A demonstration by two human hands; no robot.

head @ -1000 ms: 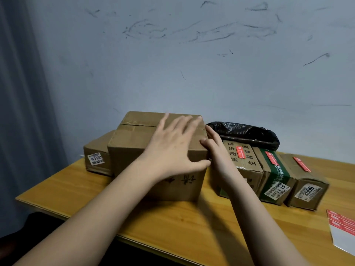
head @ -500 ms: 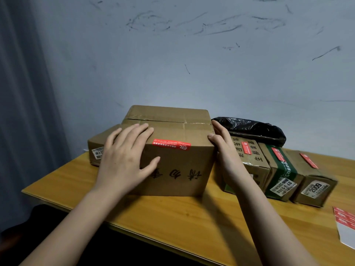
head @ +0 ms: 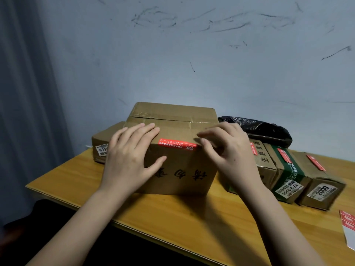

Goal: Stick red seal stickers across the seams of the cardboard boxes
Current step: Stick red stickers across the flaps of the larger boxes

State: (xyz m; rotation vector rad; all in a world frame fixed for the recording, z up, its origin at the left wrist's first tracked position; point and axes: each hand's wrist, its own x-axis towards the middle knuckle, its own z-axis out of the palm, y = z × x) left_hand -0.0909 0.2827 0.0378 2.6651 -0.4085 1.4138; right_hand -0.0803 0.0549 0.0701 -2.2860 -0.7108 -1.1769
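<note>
Item 1, large cardboard box (head: 178, 166): sitting on the desk (head: 192, 223), well back from the near desk edge, with handwritten black characters running across its front face. Its top seam is lying beyond both hands, running side to side.

Item 2, red seal sticker (head: 177, 144): lying lengthwise along the box's top front edge, between the two hands, folding slightly over onto the front face.

Item 3, left hand (head: 130, 156): grip wide, fingers lying straight and flat over the box's near left corner, thumb reaching out across the front face below the sticker. It is holding nothing.

Item 4, right hand (head: 228, 152): grip loose, fingers hanging half-curled over the box's right top corner, fingertips (head: 201, 134) touching the cardboard just beside the sticker's right end. It is pinching nothing that can be seen.

Item 5, low box (head: 101, 144): sitting behind the left hand, showing a white label.

Item 6, three small boxes (head: 288, 173): standing in a tight row just right of the right hand, each wearing a red sticker on top and touching its neighbour.

Item 7, black plastic bag (head: 259, 129): lying beyond the right hand, behind the row.

Item 8, sticker sheet (head: 348, 227): lying far right of the right hand, running off the picture's edge.

Item 9, open room: bare desk surface stretching between both wrists and the near edge.
</note>
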